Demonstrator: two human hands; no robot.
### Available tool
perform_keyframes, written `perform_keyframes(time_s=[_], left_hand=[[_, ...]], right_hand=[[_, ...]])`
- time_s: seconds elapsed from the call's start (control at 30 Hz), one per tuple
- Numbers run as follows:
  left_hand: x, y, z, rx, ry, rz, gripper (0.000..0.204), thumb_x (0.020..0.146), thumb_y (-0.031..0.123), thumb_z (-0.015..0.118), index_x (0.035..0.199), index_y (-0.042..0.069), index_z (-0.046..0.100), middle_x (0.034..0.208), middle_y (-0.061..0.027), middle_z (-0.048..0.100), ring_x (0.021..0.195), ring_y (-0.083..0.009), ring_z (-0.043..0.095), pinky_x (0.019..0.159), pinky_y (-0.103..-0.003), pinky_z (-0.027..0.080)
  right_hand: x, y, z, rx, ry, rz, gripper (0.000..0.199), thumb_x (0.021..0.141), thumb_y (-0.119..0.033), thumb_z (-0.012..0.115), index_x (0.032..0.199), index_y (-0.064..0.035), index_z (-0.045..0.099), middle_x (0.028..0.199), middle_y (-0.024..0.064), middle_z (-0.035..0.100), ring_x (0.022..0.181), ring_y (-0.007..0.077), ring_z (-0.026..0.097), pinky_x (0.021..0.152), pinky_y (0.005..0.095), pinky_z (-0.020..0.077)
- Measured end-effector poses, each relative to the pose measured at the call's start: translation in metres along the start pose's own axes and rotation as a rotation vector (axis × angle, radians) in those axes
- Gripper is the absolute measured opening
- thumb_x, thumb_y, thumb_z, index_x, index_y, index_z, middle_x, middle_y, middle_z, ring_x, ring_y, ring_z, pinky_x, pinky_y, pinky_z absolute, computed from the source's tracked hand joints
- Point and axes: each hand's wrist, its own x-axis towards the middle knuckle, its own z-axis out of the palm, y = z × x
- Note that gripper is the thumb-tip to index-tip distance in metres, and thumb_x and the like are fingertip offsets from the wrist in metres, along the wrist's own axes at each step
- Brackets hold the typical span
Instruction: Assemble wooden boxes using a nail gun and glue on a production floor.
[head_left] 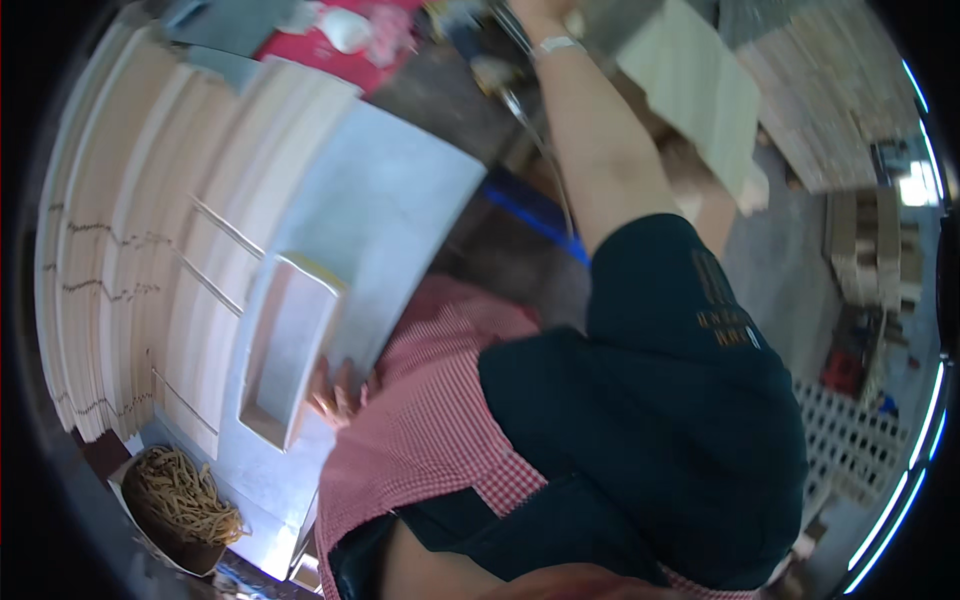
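Observation:
A shallow rectangular wooden box [290, 350], open on its upper side, sits tilted on a pale grey work surface [385, 175]. My left hand [335, 393] is at the box's near long side, fingers apart and touching or almost touching its outer wall; the red gingham cloth hides its wrist. My right arm stretches up and away to the top edge, a pale band around the wrist. Only part of my right hand [545, 12] shows, beside a dark metallic tool [512, 28]; its fingers are cut off by the frame.
Stacked pale wooden boards [150, 240] stand along the left. A container of tan rubber bands [185, 500] is at lower left. A thin hose [545, 150] hangs below my right hand. Wooden panels [700, 95] and timber stacks [820, 90] are at far right, with a white perforated crate [850, 440].

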Motion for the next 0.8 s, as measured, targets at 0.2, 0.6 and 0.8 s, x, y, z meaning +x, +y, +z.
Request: perform_keyframes(time_s=[0.2,0.6,0.8], left_hand=[[0.004,0.016,-0.005,0.048,0.014,0.019,0.043,0.078,0.011,0.079,0.119,0.015,0.068,0.142,-0.0086,0.052,0.125,-0.0336,0.051,0.102,-0.047,0.051],[-0.002,0.023,-0.009,0.084,-0.003,-0.074,0.036,0.084,0.015,0.074,0.120,0.012,0.069,0.143,-0.0101,0.051,0.129,-0.0314,0.048,0.102,-0.044,0.052],[-0.005,0.026,-0.011,0.112,-0.016,-0.072,0.035,0.084,0.015,0.074,0.119,0.012,0.069,0.143,-0.0098,0.051,0.129,-0.0312,0.049,0.103,-0.044,0.051]], right_hand=[[-0.200,-0.004,-0.089,0.376,0.035,-0.545,0.016,0.085,-0.018,0.071,0.093,-0.0053,0.067,0.085,0.0080,0.067,0.073,0.0230,0.059,0.068,0.0340,0.0484],[-0.334,0.346,-0.165,-0.769,0.135,0.363,0.046,0.085,-0.038,0.070,0.103,0.0040,0.064,0.091,0.0205,0.065,0.090,0.0341,0.064,0.077,0.0416,0.0530],[-0.306,0.378,-0.159,-0.692,-0.259,0.768,0.064,0.084,-0.053,0.069,0.107,0.0069,0.063,0.093,0.0222,0.067,0.094,0.0381,0.066,0.082,0.0452,0.0544]])
